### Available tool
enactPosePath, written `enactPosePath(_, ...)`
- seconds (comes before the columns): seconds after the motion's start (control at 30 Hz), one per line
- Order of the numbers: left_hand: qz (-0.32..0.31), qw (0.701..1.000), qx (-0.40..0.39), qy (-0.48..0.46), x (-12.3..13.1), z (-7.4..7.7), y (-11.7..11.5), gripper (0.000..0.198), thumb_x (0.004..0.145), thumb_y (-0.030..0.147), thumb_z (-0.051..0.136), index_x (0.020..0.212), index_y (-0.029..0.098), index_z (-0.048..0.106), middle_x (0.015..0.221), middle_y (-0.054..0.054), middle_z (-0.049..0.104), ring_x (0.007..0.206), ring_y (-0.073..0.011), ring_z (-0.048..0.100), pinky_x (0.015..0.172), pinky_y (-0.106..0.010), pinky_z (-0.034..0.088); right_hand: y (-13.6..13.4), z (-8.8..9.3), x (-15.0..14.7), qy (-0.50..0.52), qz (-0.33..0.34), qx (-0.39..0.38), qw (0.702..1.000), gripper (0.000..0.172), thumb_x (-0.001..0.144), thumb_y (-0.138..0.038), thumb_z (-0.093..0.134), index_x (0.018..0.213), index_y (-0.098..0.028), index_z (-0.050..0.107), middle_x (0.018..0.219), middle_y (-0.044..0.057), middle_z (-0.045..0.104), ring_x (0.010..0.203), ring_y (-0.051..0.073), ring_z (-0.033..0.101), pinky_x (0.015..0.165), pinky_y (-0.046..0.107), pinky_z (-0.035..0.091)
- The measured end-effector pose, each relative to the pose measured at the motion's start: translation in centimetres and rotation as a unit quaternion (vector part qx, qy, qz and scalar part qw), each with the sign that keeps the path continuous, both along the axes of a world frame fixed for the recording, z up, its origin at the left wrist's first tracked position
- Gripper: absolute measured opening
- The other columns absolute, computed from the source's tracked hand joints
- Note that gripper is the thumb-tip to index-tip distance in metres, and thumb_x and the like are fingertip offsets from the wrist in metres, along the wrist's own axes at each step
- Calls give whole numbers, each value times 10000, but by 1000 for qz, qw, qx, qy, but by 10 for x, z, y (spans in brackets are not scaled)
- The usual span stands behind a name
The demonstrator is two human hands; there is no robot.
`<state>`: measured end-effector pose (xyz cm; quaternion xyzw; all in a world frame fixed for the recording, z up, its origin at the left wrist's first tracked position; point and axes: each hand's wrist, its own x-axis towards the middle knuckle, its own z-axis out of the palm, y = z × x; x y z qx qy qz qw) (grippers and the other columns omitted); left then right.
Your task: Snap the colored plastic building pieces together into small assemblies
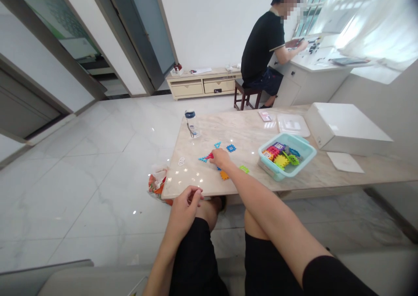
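My right hand (220, 157) reaches out over the marble table (248, 135) and closes on a red toothed plastic tile (209, 156). Loose tiles lie around it: light blue (203, 159), light blue (217, 145), blue (231, 148), orange (224, 175) and green (244, 169). My left hand (184, 208) rests on my left knee near the table's front edge, fingers curled, holding nothing that I can see. A teal bin (305, 156) full of several coloured tiles stands to the right of my right hand.
A water bottle (192, 123) stands at the table's left edge. A clear lid (293, 124), a pink card (264, 116), a white box (346, 128) and a paper sheet (345, 162) lie further right. A bag (157, 183) sits on the floor. Another person (264, 52) sits at a far desk.
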<state>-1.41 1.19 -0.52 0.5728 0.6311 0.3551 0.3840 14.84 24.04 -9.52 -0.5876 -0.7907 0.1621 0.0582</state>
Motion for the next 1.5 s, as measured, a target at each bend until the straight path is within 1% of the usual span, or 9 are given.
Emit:
enactPosePath(0.17, 13, 1000, 15, -24, 9, 0, 5, 406, 933, 578, 618, 993, 190, 721, 845, -74, 785, 713, -213, 713, 665, -317, 554, -20, 19, 21, 19, 17, 9, 1000, 232, 1007, -279, 689, 1168, -144, 788, 1222, 174, 772, 1224, 289, 672, 1021, 310, 503)
enactPosePath(0.37, -13, 999, 38, -9, 32, 3, 2, 367, 947, 547, 621, 964, 192, 714, 847, -72, 789, 717, -209, 720, 689, -320, 560, -44, 22, 68, 23, -5, 7, 1000, 234, 993, -201, 678, 1198, -119, 758, 1251, 196, 750, 1227, 287, 670, 1037, 310, 494)
enactPosePath(0.43, -20, 999, 47, 3, 39, 3, 1, 360, 964, 542, 611, 966, 198, 716, 856, -68, 792, 734, -211, 726, 703, -320, 561, -47, 20, 85, 21, -19, 2, 1000, 289, 991, -216, 673, 1257, -112, 720, 1268, 196, 742, 1219, 286, 676, 1020, 318, 502)
enactPosePath(0.6, -23, 998, 52, 20, 44, 3, 1, 363, 989, 540, 596, 996, 198, 716, 873, -68, 797, 744, -212, 730, 710, -314, 552, -51, 14, 111, 13, -20, -17, 1000, 616, 971, -266, 717, 1524, -92, 510, 1360, 199, 706, 1266, 283, 663, 1031, 315, 493)
enactPosePath(0.77, -20, 998, 51, 22, 42, 1, 2, 372, 991, 552, 600, 1007, 200, 719, 888, -71, 803, 725, -211, 728, 725, -323, 553, -49, 1, 109, -17, -21, -57, 998, 425, 1047, -295, 594, 1394, -51, 617, 1403, 282, 659, 1254, 335, 675, 1028, 373, 503)
enactPosePath(0.83, -18, 999, 47, 12, 41, 1, 1, 375, 990, 556, 601, 1014, 201, 719, 888, -71, 802, 730, -214, 730, 726, -324, 556, -46, -3, 104, -26, -17, -66, 997, 430, 1047, -312, 597, 1378, -37, 622, 1387, 292, 667, 1252, 347, 678, 1013, 375, 510)
enactPosePath(1.13, -8, 999, 34, 7, 28, 3, -5, 342, 1010, 528, 588, 1022, 216, 727, 891, -53, 803, 757, -213, 737, 752, -321, 565, -23, -9, 86, -41, 98, -107, 989, 403, 809, -285, 915, 1175, -220, 759, 1178, 76, 800, 1063, 250, 745, 895, 254, 531)
enactPosePath(1.27, -2, 1000, 29, -9, 24, 0, -4, 347, 1015, 531, 587, 1023, 213, 725, 902, -57, 806, 773, -216, 740, 745, -318, 570, -17, -12, 76, -71, 118, -121, 983, 440, 745, -324, 969, 1128, -207, 787, 1139, 87, 811, 1010, 256, 759, 850, 254, 542)
enactPosePath(1.5, -6, 1000, 29, -3, 22, -3, -3, 344, 1016, 529, 587, 1041, 216, 727, 899, -55, 807, 759, -216, 739, 768, -327, 561, -22, -9, 70, -101, 114, -106, 983, 422, 814, -477, 919, 1082, -171, 808, 1113, 147, 820, 967, 271, 774, 799, 267, 545)
